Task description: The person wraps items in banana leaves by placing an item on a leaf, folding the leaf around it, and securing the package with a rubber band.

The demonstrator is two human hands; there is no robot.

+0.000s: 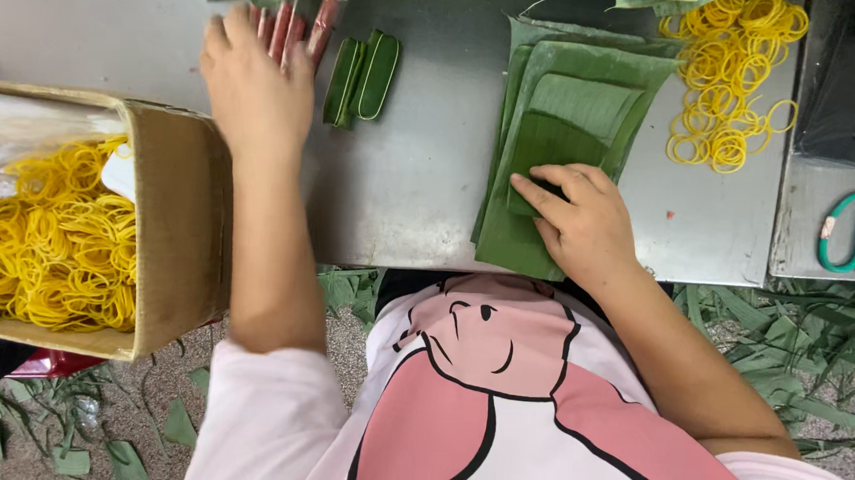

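Head view: red sausage-like sticks [297, 25] are being covered by the spread left hand [255, 83]; stacked green banana-leaf sheets [566, 129] are being pressed by the right hand's [579, 221] flattened fingers. Two leaf-wrapped bundles [364, 77] lie finished nearby; many yellow rubber bands [730, 76] remain unused.

left hand [255, 83] on red sticks [297, 25], right hand [577, 220] on leaves [554, 149]

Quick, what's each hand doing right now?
Left hand: open, fingers spread over red sticks.
Right hand: open, pressing flat on the stacked green leaves.
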